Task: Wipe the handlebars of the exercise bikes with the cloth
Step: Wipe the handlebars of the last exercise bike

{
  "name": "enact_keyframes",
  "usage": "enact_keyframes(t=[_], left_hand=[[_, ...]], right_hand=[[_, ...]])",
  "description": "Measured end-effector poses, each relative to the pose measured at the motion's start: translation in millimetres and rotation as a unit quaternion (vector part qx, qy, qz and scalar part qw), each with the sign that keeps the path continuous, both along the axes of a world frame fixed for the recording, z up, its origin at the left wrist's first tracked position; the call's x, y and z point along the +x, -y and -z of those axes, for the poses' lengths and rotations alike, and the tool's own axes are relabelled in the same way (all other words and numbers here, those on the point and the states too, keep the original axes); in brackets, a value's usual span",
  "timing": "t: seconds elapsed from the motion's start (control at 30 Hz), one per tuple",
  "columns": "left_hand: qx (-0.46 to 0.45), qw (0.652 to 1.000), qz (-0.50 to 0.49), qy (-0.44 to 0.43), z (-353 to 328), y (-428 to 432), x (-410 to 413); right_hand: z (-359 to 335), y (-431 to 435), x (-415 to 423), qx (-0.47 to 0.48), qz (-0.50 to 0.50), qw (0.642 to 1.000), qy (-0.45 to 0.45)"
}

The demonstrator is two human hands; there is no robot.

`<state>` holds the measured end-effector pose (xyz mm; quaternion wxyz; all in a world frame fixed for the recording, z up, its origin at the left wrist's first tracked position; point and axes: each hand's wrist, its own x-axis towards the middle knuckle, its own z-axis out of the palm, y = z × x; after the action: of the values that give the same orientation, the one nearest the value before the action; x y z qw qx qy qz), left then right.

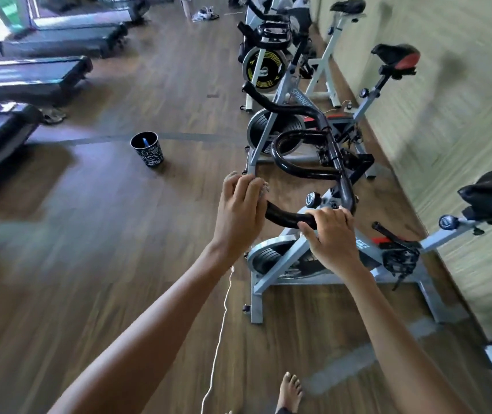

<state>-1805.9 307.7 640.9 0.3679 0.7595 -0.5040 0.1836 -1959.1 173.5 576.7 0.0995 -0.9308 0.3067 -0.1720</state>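
The nearest exercise bike (294, 255) has a grey frame and black handlebars (288, 218). My left hand (240, 207) is closed around the near tip of the handlebar, with a pale cloth (264, 189) bunched under the fingers; only its frayed edges show. A loose white thread (221, 333) hangs down from that hand. My right hand (330, 231) grips the bare handlebar further along, just below the black knob (313, 199). The black looped part of the bar (286, 162) rises behind both hands.
More bikes (271, 127) stand in a row along the right wall. A black patterned bucket (147, 147) sits on the wooden floor to the left. Treadmills (24, 82) line the far left. My bare foot (289, 392) is at the bottom edge.
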Motion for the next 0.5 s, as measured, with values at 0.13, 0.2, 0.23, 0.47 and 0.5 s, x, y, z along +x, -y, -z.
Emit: enact_keyframes(t=[0.13, 0.2, 0.23, 0.47, 0.5], left_hand=[[-0.029, 0.971, -0.009, -0.238, -17, 6, 12], [-0.022, 0.984, -0.003, -0.179, -15, 0, 2], [-0.023, 0.992, 0.015, -0.124, -10, -5, -3], [-0.03, 0.981, 0.003, -0.19, -17, -2, 3], [-0.026, 0.984, -0.007, -0.176, -16, -4, -1]], right_hand=[[2, 3, 2, 0.011, 0.014, 1.0, -0.013], [2, 5, 2, 0.023, 0.016, 0.999, -0.022], [1, 4, 2, 0.026, 0.019, 0.999, -0.023], [-8, -7, 2, 0.011, 0.033, 0.999, -0.004], [-8, -9, 2, 0.013, 0.034, 0.999, -0.004]])
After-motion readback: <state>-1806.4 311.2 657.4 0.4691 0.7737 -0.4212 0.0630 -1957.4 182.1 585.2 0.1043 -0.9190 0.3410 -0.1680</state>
